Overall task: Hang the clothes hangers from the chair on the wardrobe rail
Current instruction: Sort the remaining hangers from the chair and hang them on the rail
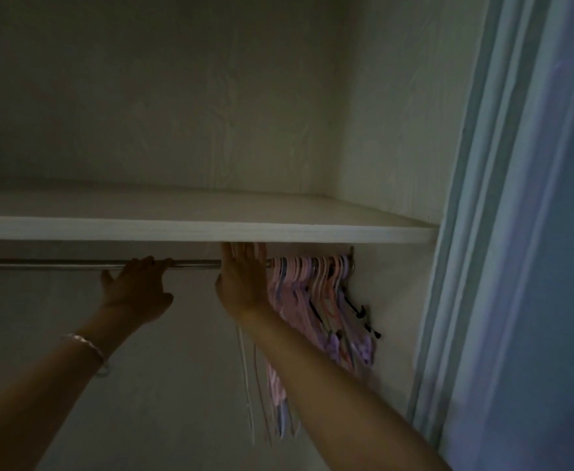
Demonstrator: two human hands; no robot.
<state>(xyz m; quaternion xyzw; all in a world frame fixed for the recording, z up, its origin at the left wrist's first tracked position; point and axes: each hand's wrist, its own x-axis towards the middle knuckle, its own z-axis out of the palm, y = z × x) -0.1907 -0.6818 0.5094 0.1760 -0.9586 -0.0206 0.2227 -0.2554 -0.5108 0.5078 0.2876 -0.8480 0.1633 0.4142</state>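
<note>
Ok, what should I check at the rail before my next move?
1. Hangers on the rail: ok, bunched at its right end.
2. Every hook seated: cannot tell, the lower hangers are blurred.
3. Left hand braced: ok, fingers curled over the rail.
4. Right hand free: cannot tell; its straight fingers lie against the bunch, and anything behind it is hidden.
5. Free rail for more: ok, bare to the left of the left hand.
6. Clearance under the shelf: not ok, the right fingertips reach its underside.
</note>
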